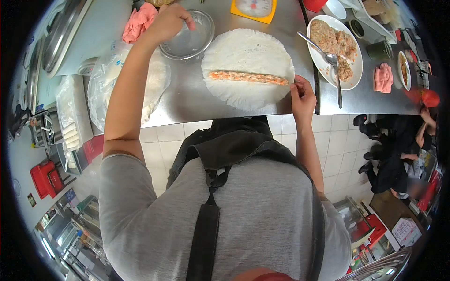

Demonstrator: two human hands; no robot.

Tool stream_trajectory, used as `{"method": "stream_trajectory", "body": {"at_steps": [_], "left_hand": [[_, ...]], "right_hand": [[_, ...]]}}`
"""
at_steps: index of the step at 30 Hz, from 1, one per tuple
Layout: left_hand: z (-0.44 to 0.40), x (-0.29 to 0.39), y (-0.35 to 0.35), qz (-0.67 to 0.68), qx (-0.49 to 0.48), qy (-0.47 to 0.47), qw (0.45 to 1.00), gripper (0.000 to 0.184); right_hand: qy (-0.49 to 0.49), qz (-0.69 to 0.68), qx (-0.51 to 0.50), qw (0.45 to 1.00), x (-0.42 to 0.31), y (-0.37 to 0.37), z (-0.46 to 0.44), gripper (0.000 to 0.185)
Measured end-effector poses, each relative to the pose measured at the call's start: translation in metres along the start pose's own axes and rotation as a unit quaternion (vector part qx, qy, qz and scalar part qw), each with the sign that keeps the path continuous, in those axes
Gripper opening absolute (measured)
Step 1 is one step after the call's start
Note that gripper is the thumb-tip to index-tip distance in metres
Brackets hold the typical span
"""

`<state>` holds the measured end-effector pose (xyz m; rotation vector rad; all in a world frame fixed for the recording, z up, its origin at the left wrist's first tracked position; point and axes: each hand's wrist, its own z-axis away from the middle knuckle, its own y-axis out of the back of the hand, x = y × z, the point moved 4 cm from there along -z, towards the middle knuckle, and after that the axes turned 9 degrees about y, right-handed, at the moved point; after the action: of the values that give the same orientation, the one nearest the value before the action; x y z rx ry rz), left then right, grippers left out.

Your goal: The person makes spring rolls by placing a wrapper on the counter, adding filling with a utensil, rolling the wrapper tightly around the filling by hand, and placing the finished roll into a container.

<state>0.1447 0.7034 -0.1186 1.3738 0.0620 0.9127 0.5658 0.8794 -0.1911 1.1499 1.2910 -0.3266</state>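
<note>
A round, thin white dough wrapper [253, 49] lies flat on the steel counter, with a long strip of orange-and-white filling [248, 78] across it. My right hand [303, 96] is at the wrapper's right edge, thumb and fingers closed on the rim near the end of the strip. Over a round metal bowl [206, 30] reaches my left hand [171, 22]. Its fingers are bent loosely downward, apart from each other, and I see nothing held in them. What the bowl contains is hard to make out.
A yellow scale [253, 17] stands behind the wrapper. To the right, an oval plate [356, 70] carries minced filling and spoons. Pink cloths lie at both sides. A plastic bag of white wrappers [157, 75] is under my left forearm. Other people [391, 145] are at far right.
</note>
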Motion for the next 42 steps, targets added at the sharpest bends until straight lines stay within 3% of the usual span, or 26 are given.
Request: {"method": "stream_trajectory", "body": {"at_steps": [3, 6, 8, 9, 10, 12, 13, 15, 17, 20, 24, 26, 33, 35, 39, 41, 42], "left_hand": [[0.012, 0.02, 0.017, 0.051, 0.022, -0.063, 0.996, 0.033], [0.015, 0.023, 0.016, -0.012, 0.018, -0.006, 1.0, 0.035], [0.015, 0.01, -0.003, -0.263, 0.076, 0.023, 0.961, 0.044], [0.015, 0.007, -0.011, -0.266, 0.077, 0.024, 0.961, 0.044], [0.016, 0.004, -0.02, -0.31, 0.093, 0.04, 0.945, 0.045], [0.02, -0.001, -0.038, -0.356, 0.109, 0.055, 0.927, 0.045], [0.023, -0.004, -0.049, -0.357, 0.1, 0.047, 0.928, 0.045], [0.03, 0.002, -0.056, -0.358, 0.093, 0.041, 0.928, 0.044], [0.04, 0.016, -0.05, -0.293, 0.098, 0.062, 0.949, 0.045], [0.049, 0.026, -0.049, -0.255, 0.059, 0.078, 0.962, 0.033], [0.048, 0.013, -0.034, -0.245, 0.054, 0.088, 0.964, 0.027], [0.039, -0.003, -0.02, -0.109, -0.034, 0.098, 0.989, 0.029], [0.035, 0.022, 0.022, -0.02, -0.071, 0.062, 0.995, 0.031], [0.033, 0.029, 0.041, -0.04, -0.015, 0.157, 0.987, 0.034], [0.04, 0.054, 0.074, -0.012, -0.073, 0.232, 0.97, 0.019], [0.03, 0.054, 0.078, 0.107, -0.098, -0.02, 0.989, 0.012], [0.029, 0.062, 0.073, 0.106, -0.1, -0.027, 0.989, 0.012]], "right_hand": [[-0.024, -0.014, -0.009, 1.0, 0.008, 0.0, 0.0, 0.026], [0.0, -0.018, -0.002, 1.0, -0.004, 0.003, 0.0, 0.027], [0.221, 0.183, 0.051, 0.956, -0.042, 0.005, -0.002, 0.028], [0.222, 0.18, 0.052, 0.957, -0.055, -0.003, -0.004, 0.028], [0.159, 0.043, -0.003, 0.986, -0.067, -0.02, -0.004, 0.029], [0.08, -0.169, -0.125, 0.974, -0.085, -0.067, -0.002, 0.033], [0.067, -0.24, -0.192, 0.949, -0.095, -0.093, -0.004, 0.036], [-0.148, -0.419, -0.286, 0.849, -0.115, -0.14, -0.008, 0.047], [-0.238, -0.505, -0.23, 0.797, -0.124, -0.183, -0.02, 0.058], [-0.264, -0.532, -0.191, 0.782, -0.137, -0.208, -0.042, 0.06], [-0.226, -0.5, -0.216, 0.808, -0.149, -0.214, -0.054, 0.059], [-0.229, -0.474, -0.225, 0.82, -0.151, -0.216, -0.058, 0.059], [-0.272, -0.486, -0.232, 0.797, -0.15, -0.227, -0.071, 0.054], [-0.296, -0.514, -0.195, 0.781, -0.133, -0.232, -0.08, 0.052], [-0.258, -0.524, -0.177, 0.792, -0.129, -0.212, -0.089, 0.056], [-0.211, -0.5, -0.197, 0.816, -0.125, -0.19, -0.081, 0.049], [-0.21, -0.5, -0.19, 0.819, -0.118, -0.179, -0.072, 0.049]]}}
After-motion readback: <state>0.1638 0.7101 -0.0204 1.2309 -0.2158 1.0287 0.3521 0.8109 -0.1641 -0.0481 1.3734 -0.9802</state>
